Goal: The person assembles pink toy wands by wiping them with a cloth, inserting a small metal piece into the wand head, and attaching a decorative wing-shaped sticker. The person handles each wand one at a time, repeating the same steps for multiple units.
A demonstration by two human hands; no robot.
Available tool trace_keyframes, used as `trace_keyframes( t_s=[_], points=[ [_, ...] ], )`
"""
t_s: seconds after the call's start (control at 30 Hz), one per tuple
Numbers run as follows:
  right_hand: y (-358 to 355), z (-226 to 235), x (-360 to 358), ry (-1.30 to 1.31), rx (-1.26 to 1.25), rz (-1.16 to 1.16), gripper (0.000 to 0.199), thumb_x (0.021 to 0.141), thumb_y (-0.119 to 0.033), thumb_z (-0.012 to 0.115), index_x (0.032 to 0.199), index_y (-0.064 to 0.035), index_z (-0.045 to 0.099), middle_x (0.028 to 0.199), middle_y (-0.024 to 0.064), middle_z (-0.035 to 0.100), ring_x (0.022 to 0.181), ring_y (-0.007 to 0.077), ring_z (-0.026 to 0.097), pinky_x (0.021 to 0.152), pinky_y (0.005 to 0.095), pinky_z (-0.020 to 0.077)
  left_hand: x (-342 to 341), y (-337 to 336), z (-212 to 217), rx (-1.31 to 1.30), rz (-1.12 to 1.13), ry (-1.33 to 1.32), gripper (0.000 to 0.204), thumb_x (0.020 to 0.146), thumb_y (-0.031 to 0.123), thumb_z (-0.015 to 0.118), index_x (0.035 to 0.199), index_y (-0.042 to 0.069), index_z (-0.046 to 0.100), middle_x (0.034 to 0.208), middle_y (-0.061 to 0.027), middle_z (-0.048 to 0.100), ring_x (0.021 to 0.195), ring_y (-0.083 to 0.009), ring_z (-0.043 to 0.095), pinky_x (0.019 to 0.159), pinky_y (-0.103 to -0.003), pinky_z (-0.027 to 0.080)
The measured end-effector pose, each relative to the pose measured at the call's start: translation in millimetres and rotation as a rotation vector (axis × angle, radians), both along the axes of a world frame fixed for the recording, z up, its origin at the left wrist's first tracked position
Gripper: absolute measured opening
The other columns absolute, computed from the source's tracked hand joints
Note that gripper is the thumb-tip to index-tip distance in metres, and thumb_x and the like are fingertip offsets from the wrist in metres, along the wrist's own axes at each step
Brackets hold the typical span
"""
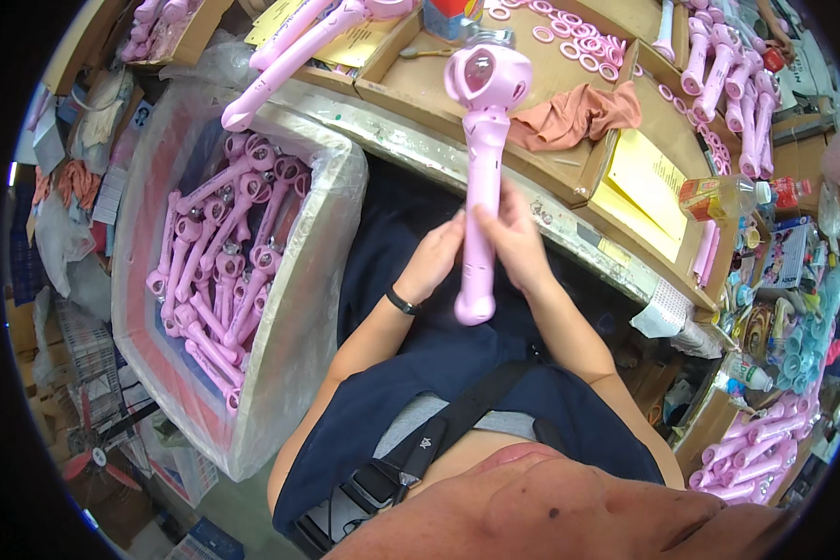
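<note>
By the cluttered worktable (392,140) (bin (310,271) alongside), hands (429,259) (520,245) hold a wand (483,168).

A peach cloth (579,117) lies near yellow sheets (640,191), a white-capped bottle (717,198) just beside them.

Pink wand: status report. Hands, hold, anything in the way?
Right hand closed on the pink wand. Left hand at its left side, grip partly hidden. Nothing seen blocking the wand; salmon cloth lies beyond.
</note>
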State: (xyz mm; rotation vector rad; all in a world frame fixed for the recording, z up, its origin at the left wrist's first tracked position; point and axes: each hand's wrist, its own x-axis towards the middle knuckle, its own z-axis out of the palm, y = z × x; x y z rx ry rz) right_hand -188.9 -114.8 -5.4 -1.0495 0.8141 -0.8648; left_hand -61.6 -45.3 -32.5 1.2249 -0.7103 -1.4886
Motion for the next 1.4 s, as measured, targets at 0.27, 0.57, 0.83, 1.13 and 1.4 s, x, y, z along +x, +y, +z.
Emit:
trace_keyframes(
  t_s=[0.27,0.57,0.83,1.13,1.4],
  points=[
    [6,-18,-14,-0.093,0.243,0.314,0.041,0.078,-0.009,0.067,0.113,0.0002,0.048,0.085,0.0080,0.060,0.068,0.0134,0.060,0.063,0.0253,0.0494,22,-3,11,-0.293,0.210,-0.089,0.025,0.095,0.015,0.051,0.115,0.000,0.051,0.104,-0.0087,0.060,0.091,-0.0139,0.059,0.078,-0.025,0.048],
    [28,12,4,0.202,-0.188,0.373,0.047,0.079,-0.027,0.065,0.115,0.0005,0.050,0.082,0.0115,0.063,0.064,0.0217,0.062,0.062,0.0328,0.0514,14,-15,53,-0.332,0.176,0.156,0.042,0.092,0.020,0.057,0.125,0.002,0.037,0.111,-0.0156,0.057,0.094,-0.0217,0.062,0.081,-0.034,0.053],
    [-30,66,15,0.283,-0.584,-0.074,0.044,0.084,-0.024,0.066,0.119,0.0002,0.054,0.102,0.0164,0.064,0.088,0.0246,0.064,0.077,0.0332,0.0506,40,-20,69,-0.282,0.195,0.203,0.027,0.085,0.012,0.062,0.104,0.002,0.045,0.077,-0.0064,0.057,0.062,-0.0134,0.060,0.057,-0.028,0.053],
    [-57,84,38,0.140,-0.708,0.156,0.070,0.085,-0.023,0.068,0.140,0.0022,0.032,0.128,0.0213,0.051,0.112,0.0236,0.056,0.092,0.0347,0.0459,35,-13,85,-0.200,0.034,0.190,0.035,0.080,0.005,0.062,0.111,0.003,0.046,0.071,-0.0056,0.056,0.053,-0.0140,0.057,0.047,-0.026,0.048],
    [-57,74,29,-0.099,-0.537,0.236,0.065,0.090,-0.012,0.059,0.144,-0.0005,0.024,0.128,0.0150,0.050,0.113,0.0191,0.053,0.093,0.0322,0.0426,38,-13,67,-0.246,-0.080,0.228,0.036,0.085,0.028,0.062,0.104,0.001,0.047,0.073,-0.0091,0.057,0.054,-0.0155,0.057,0.047,-0.027,0.048]
  ],
)
